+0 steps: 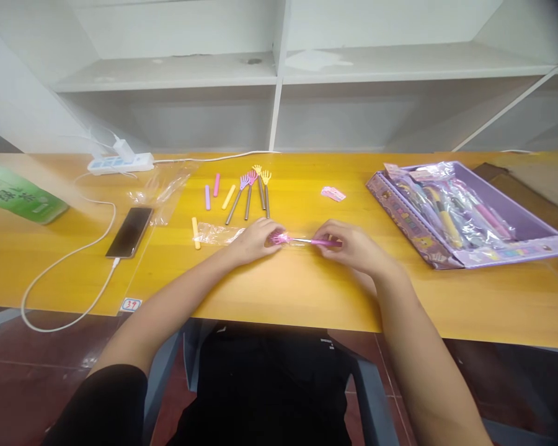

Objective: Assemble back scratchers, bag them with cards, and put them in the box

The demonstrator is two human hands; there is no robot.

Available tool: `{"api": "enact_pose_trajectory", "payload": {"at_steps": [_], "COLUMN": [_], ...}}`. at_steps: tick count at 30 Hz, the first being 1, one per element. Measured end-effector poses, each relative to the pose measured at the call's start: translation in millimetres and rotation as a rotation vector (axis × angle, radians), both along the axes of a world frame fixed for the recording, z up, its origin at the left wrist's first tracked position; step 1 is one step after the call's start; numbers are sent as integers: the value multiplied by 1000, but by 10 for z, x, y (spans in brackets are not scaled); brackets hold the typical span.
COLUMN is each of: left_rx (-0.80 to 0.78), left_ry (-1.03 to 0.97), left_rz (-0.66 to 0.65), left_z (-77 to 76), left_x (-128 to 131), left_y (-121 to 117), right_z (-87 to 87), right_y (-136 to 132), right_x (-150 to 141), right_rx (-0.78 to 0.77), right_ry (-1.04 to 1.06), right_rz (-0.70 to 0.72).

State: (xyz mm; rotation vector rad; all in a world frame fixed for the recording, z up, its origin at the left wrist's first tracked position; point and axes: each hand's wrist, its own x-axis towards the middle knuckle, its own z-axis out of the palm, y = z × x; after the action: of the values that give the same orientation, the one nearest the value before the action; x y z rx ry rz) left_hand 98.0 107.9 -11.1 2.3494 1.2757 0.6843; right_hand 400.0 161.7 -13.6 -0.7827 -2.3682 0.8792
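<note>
A small pink back scratcher [294,240] with a metal shaft lies across the middle of the yellow table [307,291], held at both ends. My left hand [253,241] pinches its pink claw end, fingers closed. My right hand [351,246] is closed around its pink handle end. Just left of my left hand lies a crumpled clear plastic wrapper [216,233] beside a yellow handle cap [196,233]. Behind my hands lie several more little scratchers [253,193] and loose coloured caps [217,192].
A purple box [516,244] of wrapped scratchers sits at the right. A phone [130,231] on a white charging cable, a power strip [119,163], a clear bag [160,189] and a green packet [21,195] lie at the left. A pink tag [333,194] lies behind. White shelves stand behind the table.
</note>
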Motion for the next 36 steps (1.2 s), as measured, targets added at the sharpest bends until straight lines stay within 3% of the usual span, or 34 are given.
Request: {"api": "enact_pose_trajectory", "payload": {"at_steps": [9,12,17,25,36], "left_rx": [6,-62,-179,-101,12], "left_ry": [78,154,93,84,107], "left_rz": [-27,32,28,60,-9], "left_z": [48,92,159,54,-3], "left_x": [-18,-128,-244,-158,-50], "left_y": [-8,14,52,38,-20], "right_z": [27,64,108,58,29], "right_y": [-22,-14,-14,-8,-40], "right_x": [-23,16,41,5,-73], "right_rx": [-43,-51,-45,-37,-43], "right_ry": [11,14,24,33,81], "right_rz": [-5,-45,-56,14,26]}}
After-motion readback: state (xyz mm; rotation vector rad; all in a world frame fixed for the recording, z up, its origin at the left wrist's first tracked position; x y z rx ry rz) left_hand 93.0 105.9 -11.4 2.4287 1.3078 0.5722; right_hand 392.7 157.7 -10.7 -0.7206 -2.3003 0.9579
